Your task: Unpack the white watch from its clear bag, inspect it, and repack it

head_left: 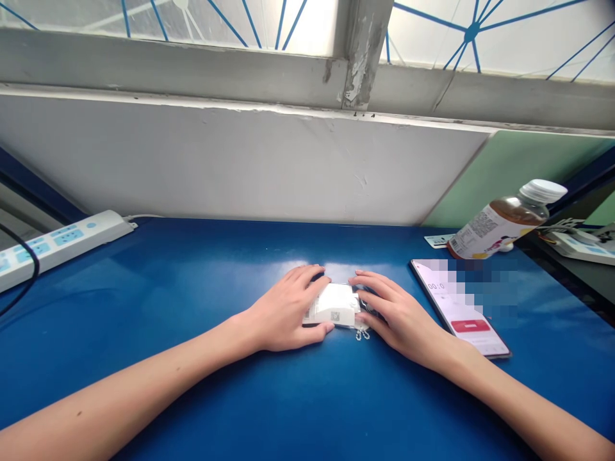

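A small white package [335,304] with a printed square code lies on the blue table in the middle of the view. My left hand [291,310] curves round its left end, thumb along the near side and fingers over the far side. My right hand [391,310] closes round the right end, its fingers bent over a small dark and clear part there. A short silvery bead chain [362,334] pokes out below the right fingers. What lies under the fingertips is partly hidden.
A phone [456,307] with a lit screen lies beside my right wrist. Behind it a tilted drink bottle [500,221] stands near a small printed card [438,241]. A white power strip [62,246] with a black cable sits at the left, and the wall [250,160] bounds the back.
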Tool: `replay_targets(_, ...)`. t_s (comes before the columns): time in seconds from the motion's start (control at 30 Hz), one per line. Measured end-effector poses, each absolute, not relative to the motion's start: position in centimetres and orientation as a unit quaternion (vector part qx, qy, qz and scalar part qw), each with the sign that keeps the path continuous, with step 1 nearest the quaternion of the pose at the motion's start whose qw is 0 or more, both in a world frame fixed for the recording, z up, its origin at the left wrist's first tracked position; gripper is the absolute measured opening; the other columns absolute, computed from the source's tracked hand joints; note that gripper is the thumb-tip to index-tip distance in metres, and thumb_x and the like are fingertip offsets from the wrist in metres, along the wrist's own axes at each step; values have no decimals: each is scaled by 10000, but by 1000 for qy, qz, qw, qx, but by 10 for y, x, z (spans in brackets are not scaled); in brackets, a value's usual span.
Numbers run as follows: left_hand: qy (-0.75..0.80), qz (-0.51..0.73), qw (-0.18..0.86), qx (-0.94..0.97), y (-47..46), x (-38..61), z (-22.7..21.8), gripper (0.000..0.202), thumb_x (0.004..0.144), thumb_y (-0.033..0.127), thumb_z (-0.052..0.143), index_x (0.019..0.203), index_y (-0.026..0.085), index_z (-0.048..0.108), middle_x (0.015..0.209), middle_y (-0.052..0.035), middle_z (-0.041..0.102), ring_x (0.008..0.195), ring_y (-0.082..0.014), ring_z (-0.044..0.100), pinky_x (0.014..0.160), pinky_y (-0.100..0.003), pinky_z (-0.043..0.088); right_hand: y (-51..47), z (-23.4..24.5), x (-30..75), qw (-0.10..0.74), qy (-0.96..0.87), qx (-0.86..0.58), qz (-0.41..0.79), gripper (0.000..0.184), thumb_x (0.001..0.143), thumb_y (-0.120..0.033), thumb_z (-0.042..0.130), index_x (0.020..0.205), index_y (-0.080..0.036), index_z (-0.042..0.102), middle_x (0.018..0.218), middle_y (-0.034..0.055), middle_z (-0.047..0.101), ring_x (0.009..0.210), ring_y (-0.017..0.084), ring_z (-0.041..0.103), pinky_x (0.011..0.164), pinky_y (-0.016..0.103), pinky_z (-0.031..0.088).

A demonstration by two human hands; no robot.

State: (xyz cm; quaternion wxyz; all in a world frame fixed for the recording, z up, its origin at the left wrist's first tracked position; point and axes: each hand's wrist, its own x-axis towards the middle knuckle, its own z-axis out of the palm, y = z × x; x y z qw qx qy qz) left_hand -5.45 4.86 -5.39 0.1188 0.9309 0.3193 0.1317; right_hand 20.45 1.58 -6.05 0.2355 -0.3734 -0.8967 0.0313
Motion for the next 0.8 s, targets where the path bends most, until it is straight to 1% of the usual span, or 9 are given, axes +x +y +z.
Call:
replay_targets(0.13, 320, 132, 123, 930, 49, -54, -54, 627, 869, 463, 622, 1365, 118, 458, 1456, -237, 435, 1367, -399, 402, 1111, -558, 379, 17, -56, 206, 223, -901, -371, 9, 156, 970, -211, 554, 1079, -144, 644, 1331, 188, 609, 1385, 342, 452, 1049, 537, 515)
replay_targets(0.27, 321, 138, 128, 928, 49, -55, -53, 623, 861, 455, 634, 1360, 121, 467, 1451, -231, 445, 1361, -404, 410, 1109, -562, 379, 21, -51, 212, 201, -912, -359, -5, 171, 971, -234, 564, 1077, -126, 645, 1345, 197, 598, 1401, 351, 428, 1063, 531, 504)
replay_targets(0.37, 320, 134, 124, 930, 49, -55, -53, 629, 866, 459, 626, 1367, 114, 467, 1452, -233, 442, 1364, -399, 407, 1115, -545, 376, 23, -48, 215, 192, -918, -347, -10, 175, 983, -204, 532, 1095, -129, 644, 1327, 187, 615, 1400, 342, 433, 1071, 528, 495)
replay_targets(0.43, 318, 132, 120, 931, 49, -55, -52, 626, 871, 463, 617, 1370, 115, 466, 1449, -231, 445, 1360, -393, 411, 1112, -539, 380, 22, -48, 215, 188, -917, -352, 2, 190, 983, -211, 534, 1122, -136, 638, 1361, 184, 595, 1408, 340, 421, 1080, 538, 483)
replay_targets(0.57, 316, 140, 114, 931, 49, -55, -53, 620, 877, 469, 607, 1370, 121, 467, 1436, -225, 457, 1350, -390, 423, 1105, -539, 388, 19, -55, 210, 202, -898, -386, 64, 276, 928, -303, 639, 1170, -171, 621, 1453, 171, 520, 1417, 340, 401, 1089, 551, 468)
replay_targets(0.63, 312, 146, 112, 932, 49, -55, -53, 618, 876, 465, 610, 1368, 119, 467, 1429, -222, 467, 1346, -389, 427, 1103, -538, 390, 18, -61, 208, 229, -885, -397, 77, 242, 906, -297, 668, 1121, -192, 634, 1440, 159, 532, 1401, 341, 419, 1081, 563, 469)
replay_targets(0.7, 306, 150, 112, 933, 49, -55, -54, 618, 873, 452, 618, 1364, 109, 467, 1416, -220, 481, 1341, -386, 431, 1102, -536, 391, 18, -66, 206, 251, -878, -400, 81, 162, 900, -273, 671, 1040, -200, 637, 1421, 153, 548, 1383, 340, 440, 1070, 568, 475)
replay_targets(0.8, 301, 155, 111, 934, 49, -54, -53, 608, 867, 436, 627, 1353, 105, 470, 1387, -212, 507, 1332, -375, 440, 1104, -528, 390, 19, -70, 205, 255, -877, -399, 79, 104, 915, -224, 639, 1007, -191, 605, 1395, 165, 563, 1368, 335, 456, 1055, 563, 487)
